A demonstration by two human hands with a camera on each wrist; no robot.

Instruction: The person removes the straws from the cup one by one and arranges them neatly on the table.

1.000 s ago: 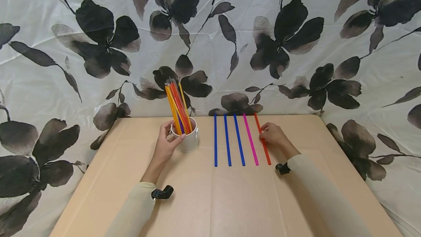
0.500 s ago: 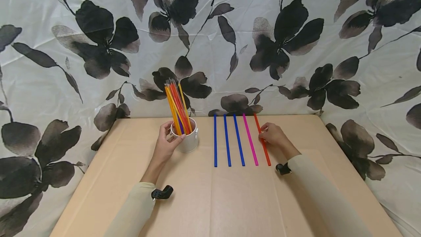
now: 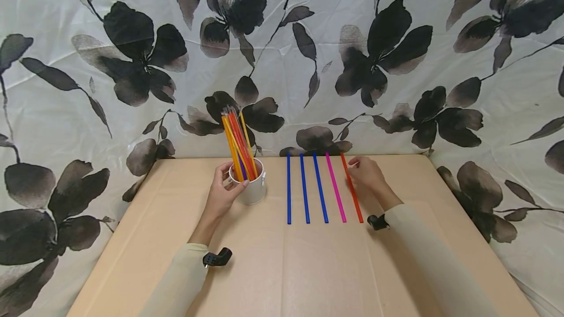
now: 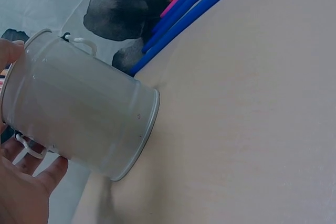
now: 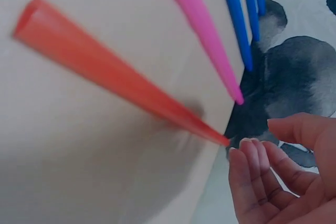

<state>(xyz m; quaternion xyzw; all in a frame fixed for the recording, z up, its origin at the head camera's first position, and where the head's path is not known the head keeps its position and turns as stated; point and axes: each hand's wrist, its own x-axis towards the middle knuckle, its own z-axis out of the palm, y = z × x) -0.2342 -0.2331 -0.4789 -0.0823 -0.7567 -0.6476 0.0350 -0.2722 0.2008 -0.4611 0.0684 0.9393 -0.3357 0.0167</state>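
Observation:
In the head view my left hand grips a small white metal pail at its rim, thumb in front and fingers round the far side. A bundle of orange, yellow, red and purple straws stands in the pail. To its right lies a row of straws: three blue ones, a pink straw and a red straw. My right hand hovers just right of the red straw's upper half. In the right wrist view its thumb and fingers are apart with nothing between them, near the far tip of the red straw.
The light wooden table ends just behind the straws, whose far tips reach its back edge. A white cloth with dark flowers hangs behind it. Each wrist wears a small black camera.
My right hand has let go of the red straw and moved slightly up and right. The red straw stays in the row. The left hand and pail have not moved.

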